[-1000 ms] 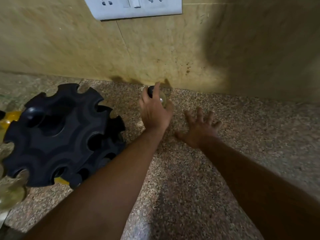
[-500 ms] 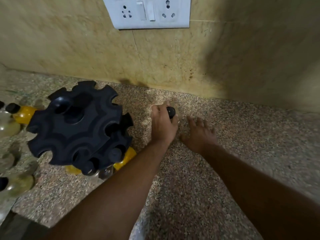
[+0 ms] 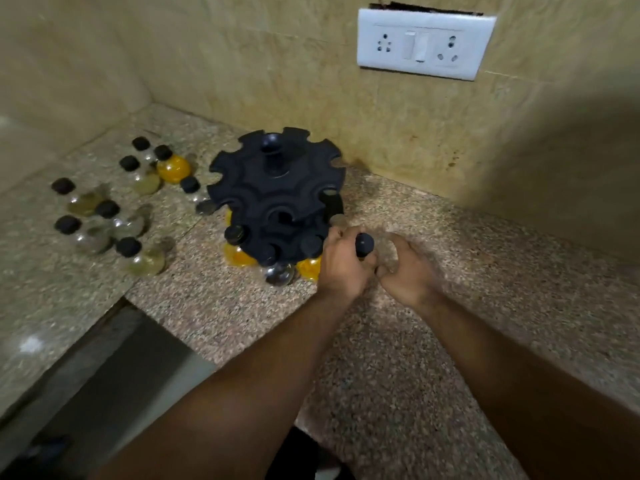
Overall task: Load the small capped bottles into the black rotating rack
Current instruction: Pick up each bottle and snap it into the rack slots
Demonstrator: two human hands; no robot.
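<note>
The black rotating rack (image 3: pixel 277 192) stands on the speckled counter near the wall, with several bottles hanging in its lower tier, some with yellow contents (image 3: pixel 239 256). My left hand (image 3: pixel 344 265) is shut on a small bottle whose black cap (image 3: pixel 364 244) sticks out, just right of the rack's lower tier. My right hand (image 3: pixel 410 268) is beside it, fingers curled loosely and empty, nearly touching the left hand. Several loose capped bottles (image 3: pixel 138 258) stand on the counter to the left of the rack.
A tiled wall runs behind the rack with a white socket plate (image 3: pixel 424 43) up right. The counter edge (image 3: pixel 152 306) drops off at lower left to a grey floor. Bare counter stretches to the right of my hands.
The view has swung left and back, showing the loose bottles. My left hand has carried the bottle from near the wall to the rack's right side; the right hand followed and lifted off the counter.
</note>
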